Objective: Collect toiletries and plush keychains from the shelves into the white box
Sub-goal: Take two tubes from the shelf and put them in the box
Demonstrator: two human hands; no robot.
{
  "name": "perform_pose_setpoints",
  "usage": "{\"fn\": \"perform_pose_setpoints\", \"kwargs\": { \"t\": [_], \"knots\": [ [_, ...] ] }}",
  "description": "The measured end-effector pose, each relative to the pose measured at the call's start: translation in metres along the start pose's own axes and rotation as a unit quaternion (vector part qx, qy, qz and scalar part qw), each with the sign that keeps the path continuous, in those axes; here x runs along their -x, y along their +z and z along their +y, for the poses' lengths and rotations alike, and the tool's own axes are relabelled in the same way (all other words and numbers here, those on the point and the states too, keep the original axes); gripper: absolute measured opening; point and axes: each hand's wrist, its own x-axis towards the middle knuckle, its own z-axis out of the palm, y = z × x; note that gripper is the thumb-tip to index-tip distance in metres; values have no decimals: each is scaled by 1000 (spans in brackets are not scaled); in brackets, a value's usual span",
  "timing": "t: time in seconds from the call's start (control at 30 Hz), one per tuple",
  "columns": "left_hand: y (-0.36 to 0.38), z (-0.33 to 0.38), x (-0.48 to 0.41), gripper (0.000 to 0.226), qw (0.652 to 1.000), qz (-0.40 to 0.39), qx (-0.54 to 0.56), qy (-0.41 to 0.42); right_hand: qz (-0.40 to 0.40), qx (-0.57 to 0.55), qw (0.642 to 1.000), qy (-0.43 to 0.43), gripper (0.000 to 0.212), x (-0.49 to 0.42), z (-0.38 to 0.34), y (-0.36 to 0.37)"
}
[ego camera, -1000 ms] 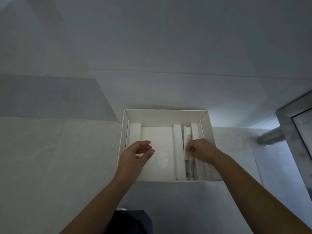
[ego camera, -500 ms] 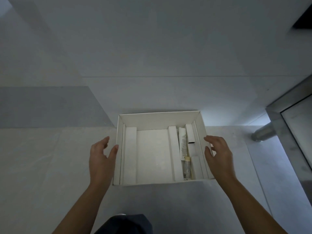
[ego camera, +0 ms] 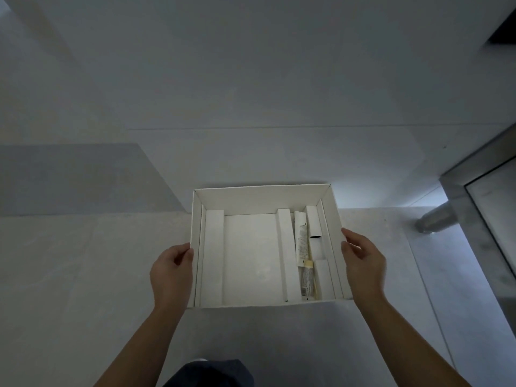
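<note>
An open white box [ego camera: 262, 195] with cardboard dividers lies on the pale floor below me. In its narrow right compartment lies a white tube [ego camera: 301, 238], and below it a small clear bottle [ego camera: 307, 283] with a cream cap. My left hand [ego camera: 171, 270] grips the box's left wall, thumb at the rim. My right hand [ego camera: 363, 259] grips the right wall, fingers curled round its outer side. The wide middle compartment holds nothing.
A metal-framed glass panel [ego camera: 485, 196] stands at the right, with a round metal foot or tube [ego camera: 435, 220] on the floor beside it. A grey wall rises behind the box. My dark trouser leg [ego camera: 212, 372] shows at the bottom edge.
Both hands left the inside of the box, moved outward to its two sides and closed on the side walls. The tube stays in the right compartment.
</note>
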Motion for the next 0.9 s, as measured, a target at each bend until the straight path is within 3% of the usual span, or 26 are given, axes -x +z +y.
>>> {"fn": "perform_pose_setpoints", "kwargs": {
  "t": [0.43, 0.63, 0.9],
  "knots": [
    [-5, 3, -10, 23, 999, -6, -30, 32, 5, -8, 1000, -6, 29, 1, 1, 1],
    [-15, 33, 1, 30, 970, -10, -143, 198, 21, 69, 992, -106, 28, 10, -22, 1],
    [-63, 134, 34, 27, 894, -91, -262, 351, -35, 146, 981, -124, 26, 35, -117, -32]
  ]
}}
